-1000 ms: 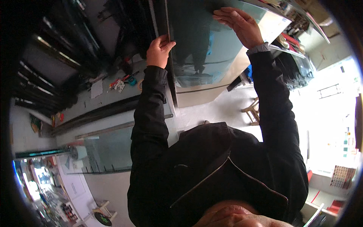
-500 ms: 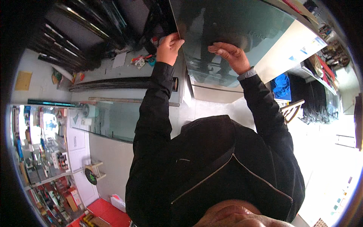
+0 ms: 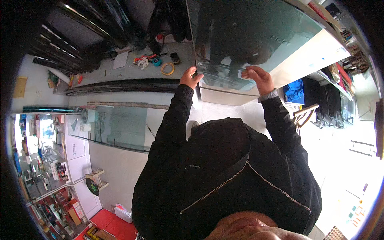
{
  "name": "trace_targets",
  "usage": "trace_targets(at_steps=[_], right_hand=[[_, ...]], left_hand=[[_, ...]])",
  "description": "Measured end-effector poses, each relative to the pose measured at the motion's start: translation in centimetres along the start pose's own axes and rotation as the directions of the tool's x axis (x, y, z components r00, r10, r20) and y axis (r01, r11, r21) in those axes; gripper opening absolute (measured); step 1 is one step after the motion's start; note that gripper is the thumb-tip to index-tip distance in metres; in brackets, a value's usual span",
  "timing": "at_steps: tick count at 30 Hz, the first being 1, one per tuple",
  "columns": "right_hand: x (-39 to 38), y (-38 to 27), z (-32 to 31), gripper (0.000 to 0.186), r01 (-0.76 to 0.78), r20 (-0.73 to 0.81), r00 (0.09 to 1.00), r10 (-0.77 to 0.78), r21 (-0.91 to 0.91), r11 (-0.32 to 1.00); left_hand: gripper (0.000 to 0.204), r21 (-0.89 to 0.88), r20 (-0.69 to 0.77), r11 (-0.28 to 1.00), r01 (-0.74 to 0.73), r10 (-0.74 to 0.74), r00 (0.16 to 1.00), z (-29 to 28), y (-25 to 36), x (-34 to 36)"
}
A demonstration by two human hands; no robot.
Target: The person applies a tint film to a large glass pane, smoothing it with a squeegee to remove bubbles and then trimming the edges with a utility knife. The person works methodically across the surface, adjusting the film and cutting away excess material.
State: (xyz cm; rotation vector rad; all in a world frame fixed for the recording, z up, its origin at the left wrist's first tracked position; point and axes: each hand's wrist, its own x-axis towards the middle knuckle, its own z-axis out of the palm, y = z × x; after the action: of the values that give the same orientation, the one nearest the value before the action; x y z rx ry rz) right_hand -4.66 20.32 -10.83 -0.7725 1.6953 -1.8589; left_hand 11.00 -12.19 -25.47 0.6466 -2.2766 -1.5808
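Note:
A large dark, glossy glass pane (image 3: 228,36) lies in front of me on a pale-sided table, mirroring the room. At the near end of its left edge is my left hand (image 3: 190,78). Its thumb and index finger are apart, one to each side of the edge. Over the near part of the pane is my right hand (image 3: 260,80), with fingers bent and their tips drawn toward the thumb. Whatever is between those tips, if anything, is too small to make out.
On the grey bench to the left are a yellow tape ring (image 3: 168,69), a teal tape measure (image 3: 157,62) and long black strips (image 3: 124,86). A clear glass sheet (image 3: 116,128) stands below them. A wooden chair (image 3: 305,115) and blue cloth (image 3: 294,91) are at right.
Both hands have come nearer to my body, the left one down along the pane's edge. My right fingers have gone from flatter to more bent. The yellow ring is now uncovered.

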Motion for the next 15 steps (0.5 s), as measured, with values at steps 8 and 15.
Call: trace_targets(at_steps=[8,15], right_hand=[[-6.9,10.1,-7.5,0.027,-0.152,-0.625,0.764,0.161,0.068,0.986],[-5.4,13.1,-8.3,0.030,-0.184,-0.567,0.800,0.196,0.080,0.980]], left_hand=[[0.055,-0.178,0.058,0.984,0.017,-0.007,0.998,0.0,-2.3,0.2],[0.044,-0.272,0.143,0.962,0.020,0.020,0.989,-0.8,-1.5,1.0]])
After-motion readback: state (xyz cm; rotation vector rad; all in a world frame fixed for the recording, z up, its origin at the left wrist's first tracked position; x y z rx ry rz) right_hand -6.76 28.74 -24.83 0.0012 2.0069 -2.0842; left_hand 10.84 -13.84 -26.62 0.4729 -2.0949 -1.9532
